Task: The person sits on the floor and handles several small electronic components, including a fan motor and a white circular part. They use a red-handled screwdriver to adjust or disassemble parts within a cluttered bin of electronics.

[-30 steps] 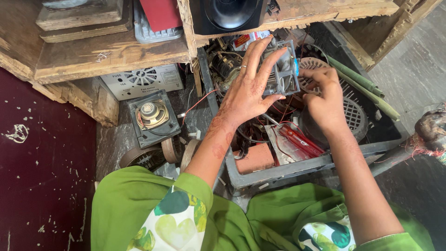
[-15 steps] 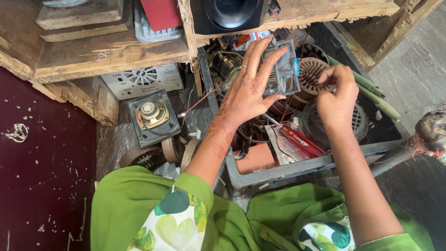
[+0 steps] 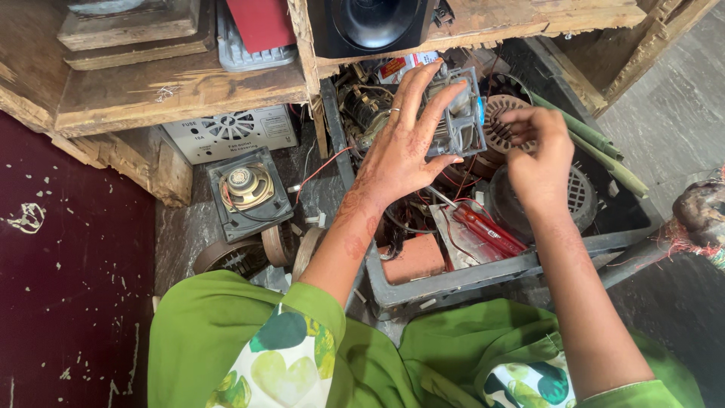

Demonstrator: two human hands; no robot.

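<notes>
My left hand (image 3: 404, 143) grips a small grey plastic fan frame (image 3: 457, 121) and holds it above a grey plastic crate (image 3: 453, 283) full of electrical scrap. My right hand (image 3: 540, 162) hovers just to the right of the frame with its fingers curled and nothing visible in them. Under the hands, inside the crate, lie a red-handled tool (image 3: 487, 230), a brick-coloured block (image 3: 411, 261), a round vented motor cover (image 3: 578, 193) and tangled wires.
A wooden bench (image 3: 174, 87) runs across the top with a black speaker (image 3: 370, 23) and a red box (image 3: 260, 23) on it. Below it sit a grey metal box (image 3: 230, 132) and a loose square speaker (image 3: 248, 189). Green rods (image 3: 596, 147) lean at the crate's right.
My right hand has let go of the fan frame's right edge and drawn away to the right and down. My left hand keeps the frame in the same place.
</notes>
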